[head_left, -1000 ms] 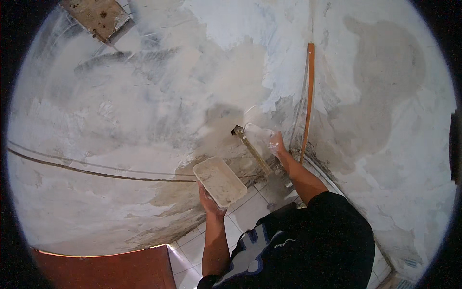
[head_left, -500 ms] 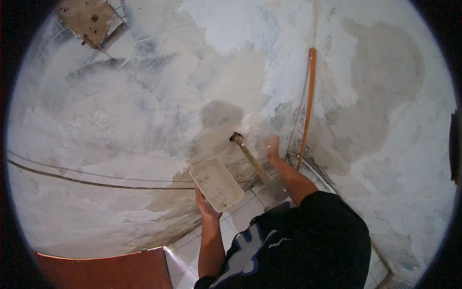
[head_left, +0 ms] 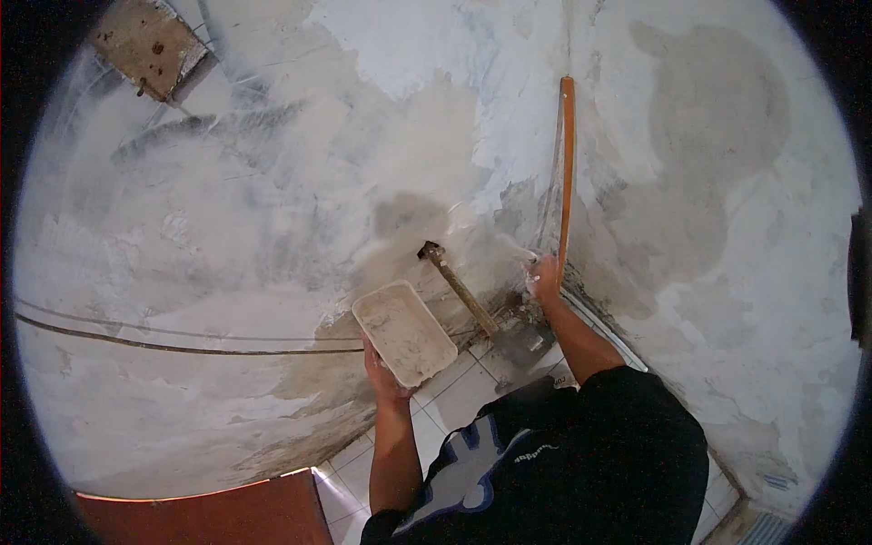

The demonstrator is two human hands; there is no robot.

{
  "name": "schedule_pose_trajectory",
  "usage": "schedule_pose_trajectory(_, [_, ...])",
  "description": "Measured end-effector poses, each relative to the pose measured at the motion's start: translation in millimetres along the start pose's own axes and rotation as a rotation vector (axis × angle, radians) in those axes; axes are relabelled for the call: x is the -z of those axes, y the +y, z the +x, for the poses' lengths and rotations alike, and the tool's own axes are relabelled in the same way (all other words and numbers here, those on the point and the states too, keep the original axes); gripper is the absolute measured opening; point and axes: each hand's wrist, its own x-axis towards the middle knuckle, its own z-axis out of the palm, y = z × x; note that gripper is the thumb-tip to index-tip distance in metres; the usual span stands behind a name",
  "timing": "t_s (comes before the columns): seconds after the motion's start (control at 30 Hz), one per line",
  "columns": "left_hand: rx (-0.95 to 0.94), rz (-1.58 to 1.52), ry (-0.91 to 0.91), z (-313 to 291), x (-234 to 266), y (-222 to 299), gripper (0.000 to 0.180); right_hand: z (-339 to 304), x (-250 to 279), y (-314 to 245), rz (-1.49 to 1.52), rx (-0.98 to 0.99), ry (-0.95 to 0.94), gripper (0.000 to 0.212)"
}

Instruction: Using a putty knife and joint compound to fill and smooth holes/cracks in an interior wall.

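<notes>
My left hand (head_left: 385, 372) grips the lower left side of a cream rectangular plastic tub (head_left: 445, 318), tilted so that its inside shows. A pale, pasty layer (head_left: 409, 341) coats the tub's bottom. Close to the wall corner, my right hand (head_left: 545, 277) is closed, with something small and whitish at its fingers that I cannot make out. White smears mark its fingers. Between the two hands, a yellowish-brown stick (head_left: 461, 292) slants from a dark lump at the patched wall (head_left: 300, 209) down to a grey flat piece (head_left: 522, 345) near the floor.
An orange-brown strip (head_left: 567, 163) stands along the corner, right above my right hand. A dark cable (head_left: 182, 346) runs across the wall on the left. White tiles (head_left: 450, 392) cover the floor. A reddish-brown panel (head_left: 204, 518) is at lower left, a brown board (head_left: 150, 45) at upper left.
My right hand has moved right and slightly down, away from the stick and toward the corner strip. The tub stays in my left hand; the whole view has shifted a little.
</notes>
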Motion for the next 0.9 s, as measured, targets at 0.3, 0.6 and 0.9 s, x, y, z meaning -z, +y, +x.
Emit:
schedule_pose_trajectory(0.3, [0.033,-0.039,-0.122,-35,16,17,0.052,6,24,-111,-0.289,0.682,-0.073,0.026])
schedule_pose_trajectory(0.6, [0.009,-0.071,0.038,-55,42,28,0.055,-2,47,-183,-0.551,0.906,0.062,0.028])
schedule_pose_trajectory(0.9, [-0.096,0.082,0.012,-49,62,58,0.056,28,79,-224,-0.422,0.884,0.258,0.019])
